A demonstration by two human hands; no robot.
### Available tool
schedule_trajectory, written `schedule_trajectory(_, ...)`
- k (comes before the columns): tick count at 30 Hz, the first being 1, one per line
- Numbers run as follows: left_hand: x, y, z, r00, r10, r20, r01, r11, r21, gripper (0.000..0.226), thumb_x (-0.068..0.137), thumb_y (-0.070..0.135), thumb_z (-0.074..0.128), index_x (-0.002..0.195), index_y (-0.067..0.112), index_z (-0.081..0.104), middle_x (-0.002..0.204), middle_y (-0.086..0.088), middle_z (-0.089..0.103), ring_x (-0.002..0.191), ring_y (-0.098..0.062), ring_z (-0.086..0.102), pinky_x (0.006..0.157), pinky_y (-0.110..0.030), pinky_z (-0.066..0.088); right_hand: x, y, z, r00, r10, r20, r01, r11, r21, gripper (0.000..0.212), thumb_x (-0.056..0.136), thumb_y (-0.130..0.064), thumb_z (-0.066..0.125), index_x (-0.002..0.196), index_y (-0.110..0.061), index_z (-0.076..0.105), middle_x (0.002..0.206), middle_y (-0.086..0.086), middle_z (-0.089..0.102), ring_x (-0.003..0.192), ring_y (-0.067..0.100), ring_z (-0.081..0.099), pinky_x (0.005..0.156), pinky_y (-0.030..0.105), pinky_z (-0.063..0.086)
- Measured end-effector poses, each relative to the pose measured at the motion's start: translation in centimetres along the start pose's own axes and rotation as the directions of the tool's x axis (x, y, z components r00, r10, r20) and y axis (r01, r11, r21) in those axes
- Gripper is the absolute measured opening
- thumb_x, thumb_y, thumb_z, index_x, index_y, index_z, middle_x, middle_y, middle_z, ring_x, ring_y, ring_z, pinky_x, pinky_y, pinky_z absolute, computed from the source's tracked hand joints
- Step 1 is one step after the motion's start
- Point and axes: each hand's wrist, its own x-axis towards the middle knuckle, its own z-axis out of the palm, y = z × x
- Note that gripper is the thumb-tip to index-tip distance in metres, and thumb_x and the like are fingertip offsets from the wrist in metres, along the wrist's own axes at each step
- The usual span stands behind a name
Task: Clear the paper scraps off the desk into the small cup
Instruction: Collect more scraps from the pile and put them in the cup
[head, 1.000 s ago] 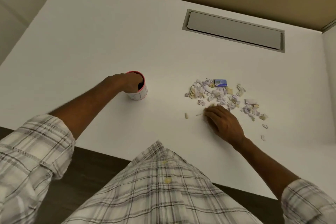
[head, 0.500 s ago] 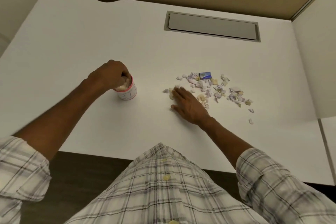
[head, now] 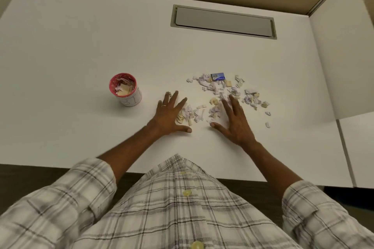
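Note:
A small white cup (head: 129, 98) with a pink rim stands on the white desk (head: 81, 46), partly filled with paper scraps. Torn white, lilac and tan paper scraps (head: 222, 91) lie scattered right of it. A smaller heap of scraps (head: 192, 114) lies between my two hands. My left hand (head: 170, 115) rests flat on the desk with fingers spread, right of the cup and touching that heap. My right hand (head: 234, 121) lies flat too, its fingertips among the scraps. Neither hand holds anything.
A small blue box (head: 217, 76) sits at the far edge of the scrap pile. A grey cable hatch (head: 223, 21) is set into the desk at the back. A white partition (head: 344, 50) bounds the desk on the right. Two stray scraps (head: 267, 119) lie far right.
My left hand has left the cup and come down flat beside the scraps. My right hand has moved right and flattened, with a heap of scraps now between both hands.

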Motion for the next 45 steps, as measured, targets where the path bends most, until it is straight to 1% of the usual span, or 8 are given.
schedule_trajectory(9,-0.7,0.0,2.9,0.860,0.074,-0.505,-0.220,0.947,-0.236,0.022,0.087,0.018,0.073,0.108,0.011,0.076,0.125,-0.009,0.064,0.123,-0.024,0.056,0.102,-0.041,0.049,1.7,-5.1,2.1,0.960,-0.270,-0.077,0.270,0.963,-0.011,0.039,0.103,-0.037,0.055,0.128,-0.009,0.060,0.137,0.012,0.055,0.122,0.028,0.055,0.099,0.042,0.052)
schedule_trajectory(12,-0.7,-1.0,2.4,0.833,0.047,-0.551,-0.223,0.940,-0.258,0.029,0.084,0.019,0.076,0.111,0.011,0.072,0.119,-0.006,0.065,0.119,-0.020,0.056,0.099,-0.039,0.050,1.4,-4.7,2.2,0.969,-0.190,-0.157,0.195,0.980,0.023,0.020,0.098,-0.018,0.056,0.115,-0.007,0.062,0.128,0.009,0.059,0.111,0.025,0.058,0.085,0.042,0.057)
schedule_trajectory(17,0.3,-1.9,1.7,0.941,0.094,-0.325,-0.155,0.974,-0.167,0.094,0.076,0.060,0.072,0.154,0.028,0.029,0.163,0.002,0.018,0.152,-0.020,0.011,0.120,-0.034,0.017,1.0,-3.9,1.9,0.980,-0.169,-0.101,0.185,0.967,0.177,0.051,0.098,-0.030,0.059,0.145,-0.017,0.046,0.154,0.005,0.040,0.141,0.022,0.040,0.116,0.033,0.038)
schedule_trajectory(20,1.4,-1.2,1.7,0.957,0.169,-0.237,-0.173,0.985,0.006,0.085,0.085,0.068,0.054,0.156,0.034,0.020,0.166,0.006,0.002,0.154,-0.018,-0.003,0.122,-0.043,0.006,1.7,-5.2,2.9,0.960,-0.280,-0.021,0.281,0.959,0.047,0.057,0.102,-0.044,0.054,0.150,-0.017,0.044,0.158,0.009,0.039,0.147,0.027,0.035,0.123,0.044,0.027)
schedule_trajectory(27,1.0,-1.5,2.1,0.848,0.241,-0.473,-0.336,0.933,-0.128,0.021,0.088,0.024,0.072,0.105,0.012,0.075,0.122,-0.005,0.067,0.123,-0.020,0.058,0.101,-0.039,0.048,1.1,-3.9,2.9,0.938,-0.310,-0.154,0.314,0.949,0.002,0.018,0.104,-0.023,0.054,0.108,-0.010,0.064,0.123,0.009,0.062,0.110,0.024,0.058,0.088,0.039,0.056)
schedule_trajectory(31,0.2,-2.6,1.9,0.842,0.212,-0.497,-0.333,0.928,-0.167,0.015,0.091,0.018,0.067,0.103,0.013,0.071,0.110,0.000,0.066,0.110,-0.016,0.058,0.093,-0.034,0.051,-0.6,-1.3,2.0,0.967,-0.174,-0.186,0.185,0.982,0.043,0.025,0.103,-0.034,0.053,0.117,-0.015,0.062,0.128,0.002,0.060,0.114,0.018,0.057,0.090,0.037,0.057)
schedule_trajectory(38,0.4,-1.0,2.1,0.877,0.338,-0.341,-0.327,0.941,0.091,0.051,0.097,0.036,0.053,0.147,0.031,0.044,0.156,0.007,0.037,0.146,-0.013,0.031,0.119,-0.040,0.021,-1.5,-3.5,3.6,0.974,-0.225,-0.037,0.226,0.974,0.014,0.060,0.100,-0.058,0.051,0.147,-0.022,0.047,0.156,0.004,0.043,0.152,0.025,0.028,0.127,0.049,0.018)
schedule_trajectory(45,1.2,-0.5,1.4,0.815,0.355,-0.459,-0.375,0.926,0.050,0.015,0.091,0.029,0.066,0.097,0.021,0.076,0.109,0.003,0.070,0.105,-0.018,0.064,0.081,-0.039,0.053,-1.0,-5.4,4.5,0.877,-0.458,-0.142,0.462,0.887,-0.007,0.019,0.105,-0.019,0.053,0.107,-0.004,0.065,0.119,0.014,0.061,0.104,0.032,0.059,0.099,0.043,0.050)
